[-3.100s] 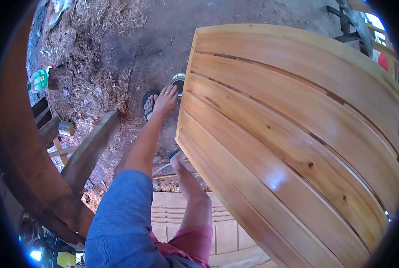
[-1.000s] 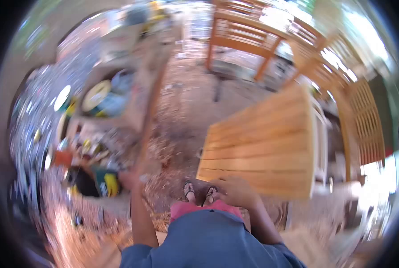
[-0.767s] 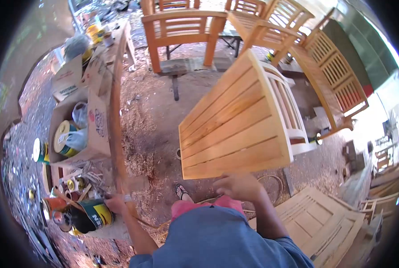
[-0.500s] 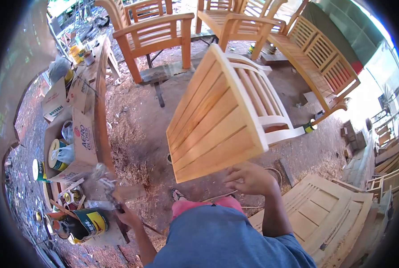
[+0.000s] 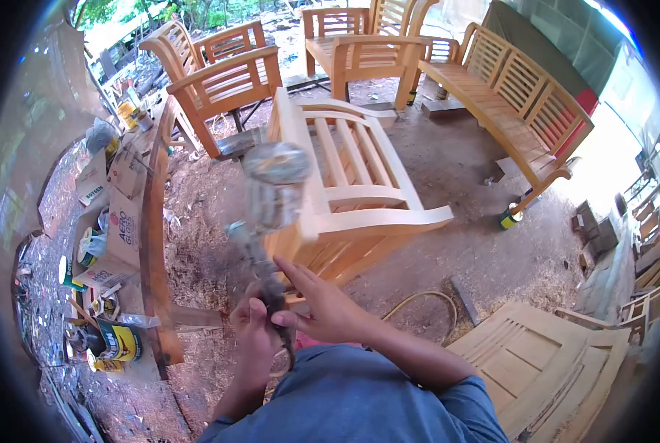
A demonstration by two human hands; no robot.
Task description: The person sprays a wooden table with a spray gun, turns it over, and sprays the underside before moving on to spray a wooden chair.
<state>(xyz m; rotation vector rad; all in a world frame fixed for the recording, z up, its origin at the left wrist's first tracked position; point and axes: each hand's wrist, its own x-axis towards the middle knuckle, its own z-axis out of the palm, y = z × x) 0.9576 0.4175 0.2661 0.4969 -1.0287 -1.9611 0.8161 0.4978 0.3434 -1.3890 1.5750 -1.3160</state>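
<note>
My left hand (image 5: 255, 321) is wrapped round the handle of a spray gun (image 5: 255, 251), its clear cup upward and blurred by motion. Close on its right side is my right hand (image 5: 319, 306), fingers stretched and thumb apart; whether it touches the handle I cannot make out. Just beyond both hands stands a pale wooden piece of furniture (image 5: 367, 196) with a slatted side facing up, probably a small table turned over. The gun's cup hides part of its left edge.
Wooden armchairs (image 5: 230, 85) and a long slatted bench (image 5: 518, 129) stand behind. On the left, a workbench (image 5: 160, 244) has cardboard boxes (image 5: 127, 225) and paint cans (image 5: 119, 340) beside it. A hose (image 5: 426, 297) and a panelled door (image 5: 522, 354) lie at right.
The spray gun has come up from the lower left to the middle in my left hand. My right hand has moved left beside it. The pale furniture has turned, showing its slatted side.
</note>
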